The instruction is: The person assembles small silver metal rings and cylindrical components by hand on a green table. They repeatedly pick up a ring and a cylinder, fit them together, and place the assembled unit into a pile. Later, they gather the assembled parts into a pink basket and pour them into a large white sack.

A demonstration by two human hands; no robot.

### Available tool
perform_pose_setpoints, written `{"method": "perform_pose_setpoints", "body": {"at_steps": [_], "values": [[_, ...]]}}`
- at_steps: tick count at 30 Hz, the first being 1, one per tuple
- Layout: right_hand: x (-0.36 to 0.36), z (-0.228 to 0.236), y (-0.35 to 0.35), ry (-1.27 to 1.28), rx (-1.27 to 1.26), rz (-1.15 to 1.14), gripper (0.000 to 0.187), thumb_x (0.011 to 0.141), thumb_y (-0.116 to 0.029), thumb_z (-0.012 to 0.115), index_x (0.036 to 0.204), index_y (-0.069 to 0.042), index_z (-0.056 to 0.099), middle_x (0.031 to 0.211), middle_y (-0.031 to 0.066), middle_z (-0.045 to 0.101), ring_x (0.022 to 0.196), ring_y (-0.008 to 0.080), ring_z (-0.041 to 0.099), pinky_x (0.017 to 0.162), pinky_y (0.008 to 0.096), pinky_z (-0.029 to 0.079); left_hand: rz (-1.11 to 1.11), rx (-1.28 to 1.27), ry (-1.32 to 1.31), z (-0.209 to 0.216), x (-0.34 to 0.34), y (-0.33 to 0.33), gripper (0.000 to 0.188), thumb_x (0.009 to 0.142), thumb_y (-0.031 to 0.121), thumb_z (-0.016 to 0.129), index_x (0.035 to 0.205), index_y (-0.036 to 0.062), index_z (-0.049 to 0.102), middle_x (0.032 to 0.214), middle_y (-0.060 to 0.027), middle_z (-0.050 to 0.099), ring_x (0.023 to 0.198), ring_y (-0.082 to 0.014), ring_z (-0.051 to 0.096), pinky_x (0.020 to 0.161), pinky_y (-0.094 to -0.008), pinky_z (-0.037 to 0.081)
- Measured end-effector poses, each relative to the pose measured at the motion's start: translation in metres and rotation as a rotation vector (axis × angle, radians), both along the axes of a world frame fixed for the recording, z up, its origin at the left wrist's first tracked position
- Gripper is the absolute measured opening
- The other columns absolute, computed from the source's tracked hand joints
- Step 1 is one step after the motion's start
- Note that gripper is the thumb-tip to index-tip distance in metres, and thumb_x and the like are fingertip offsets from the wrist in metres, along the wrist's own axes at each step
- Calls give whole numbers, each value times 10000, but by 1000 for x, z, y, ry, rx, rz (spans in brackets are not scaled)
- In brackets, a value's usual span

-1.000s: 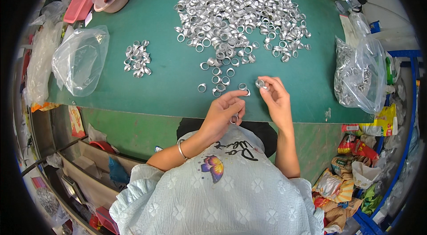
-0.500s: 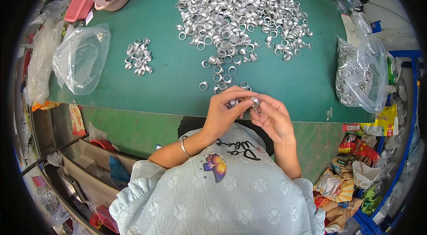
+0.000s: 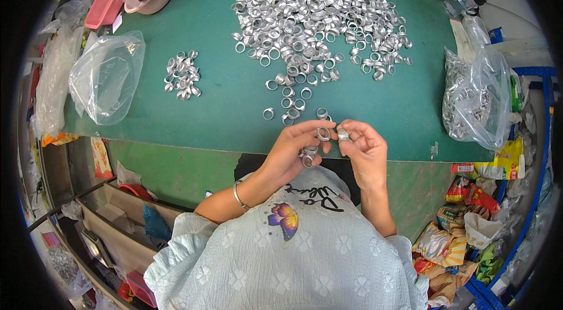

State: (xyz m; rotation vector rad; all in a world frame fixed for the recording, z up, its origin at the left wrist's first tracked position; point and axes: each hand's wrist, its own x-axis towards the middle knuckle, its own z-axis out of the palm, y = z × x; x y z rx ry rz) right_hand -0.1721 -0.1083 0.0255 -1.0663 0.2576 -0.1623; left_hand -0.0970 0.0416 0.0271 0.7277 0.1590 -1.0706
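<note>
Going by how things lie, only a small share looks handled: a small cluster of rings (image 3: 183, 75) sits apart on my left, while the big heap (image 3: 316, 11) fills the far middle of the green table (image 3: 223, 116), so most of the metal is probably still left. A loose trail of rings (image 3: 288, 102) runs from the heap down toward my fingers, a few lying just beyond them. Whether that cluster counts as finished, can't tell. My left hand (image 3: 295, 144) is curled and gripping: one ring (image 3: 324, 139) near the fingertips, opening toward the camera, plus a few more rings (image 3: 309, 154) tucked lower against the curled fingers, exact count unclear. My right hand (image 3: 366, 148) is pinched closed on a single silver piece (image 3: 343, 134), textured face showing, band mostly hidden; looks like another ring. Both sets of fingertips are just beside each other over the near table edge. Clear bag (image 3: 105, 78) on the left, ring-filled bag (image 3: 466, 96) on the right, neither one touched. Versus half a second ago: the hands were together around a ring, now they've parted slightly, each with its own piece, and the tucked rings show better. Heap, trail and cluster look unchanged.
</note>
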Motion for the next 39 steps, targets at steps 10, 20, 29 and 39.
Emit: {"method": "perform_pose_setpoints", "body": {"at_steps": [10, 20, 29, 39], "values": [[6, 13, 4, -40, -832, 1, 279, 645, 41, 671, 915, -26, 643, 933, 63, 633, 793, 163, 529, 637, 267, 405, -140, 68, -29, -6, -7, -1, 319, 920, 312, 457, 944, 19, 579, 788, -63, 574, 656, -120, 536, 437, -211, 387], [31, -20, -1, -28, -1338, 144, 337, 720, -3, 639, 1048, -47, 576, 1076, 96, 506, 827, 283, 513, 701, 385, 453, -115, -147, 350, -33, -11, 18, 254, 912, 246, 485, 944, 16, 588, 833, -81, 571, 710, -149, 554, 398, -213, 377], [20, -35, -4, 156, -169, 55, 194, 853, -29, 562, 1043, 1, 542, 946, 48, 549, 702, 75, 477, 619, 207, 400, 112, 66, 6, -18, -12, 7, 284, 902, 139, 505, 1163, 30, 534, 876, -29, 552, 772, -99, 530, 512, -219, 414], [17, -11, 10, -37, -50, 10, 256, 850, 14, 544, 1099, 26, 489, 1001, 84, 566, 904, 137, 533, 768, 249, 425, 132, 188, -289, -4, -7, -4, 282, 889, 121, 535, 1161, 44, 541, 933, -34, 563, 776, -81, 509, 502, -214, 398]]}}
